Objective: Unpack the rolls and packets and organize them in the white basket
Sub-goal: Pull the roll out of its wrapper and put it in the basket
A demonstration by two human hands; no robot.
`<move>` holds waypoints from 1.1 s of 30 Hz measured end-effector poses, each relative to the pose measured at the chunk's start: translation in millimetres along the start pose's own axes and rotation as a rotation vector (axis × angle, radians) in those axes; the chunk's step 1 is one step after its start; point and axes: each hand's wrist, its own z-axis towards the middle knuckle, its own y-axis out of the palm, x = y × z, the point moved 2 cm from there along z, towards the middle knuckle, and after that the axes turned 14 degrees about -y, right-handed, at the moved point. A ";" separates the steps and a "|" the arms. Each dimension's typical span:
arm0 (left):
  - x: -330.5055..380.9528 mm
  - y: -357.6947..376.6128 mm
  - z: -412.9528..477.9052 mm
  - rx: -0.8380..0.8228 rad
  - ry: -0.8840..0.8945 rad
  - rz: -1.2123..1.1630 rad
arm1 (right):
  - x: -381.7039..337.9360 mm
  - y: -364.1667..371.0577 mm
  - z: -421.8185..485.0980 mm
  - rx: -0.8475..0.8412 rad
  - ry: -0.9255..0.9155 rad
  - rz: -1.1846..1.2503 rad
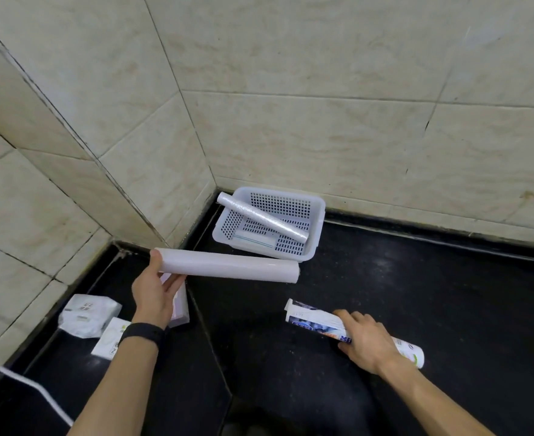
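Note:
My left hand grips the left end of a long plain white roll, held level above the black counter just in front of the white basket. The basket sits in the wall corner; a thinner clear-wrapped roll leans diagonally across it and a flat packet lies on its bottom. My right hand curls over a printed wrapper tube lying on the counter at the right.
At the left lie a white crumpled packet, a small white box and a pale box partly behind my left hand. A white cable crosses the lower left. Tiled walls bound the black counter.

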 end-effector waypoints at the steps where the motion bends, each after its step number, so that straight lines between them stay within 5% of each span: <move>1: -2.6 2.1 -1.0 0.002 -0.002 0.008 | -2.3 1.4 1.6 -0.011 -0.009 -0.020; 14: -20.9 20.6 31.6 -0.023 -0.078 0.143 | -9.4 31.1 4.2 -0.137 0.045 0.050; 26: 14.0 101.5 124.9 -0.144 -0.089 0.156 | -20.5 -73.8 111.0 0.421 0.106 0.346; 33: 12.3 150.5 172.7 -0.154 -0.133 0.273 | -28.7 -96.5 207.5 0.235 0.050 0.049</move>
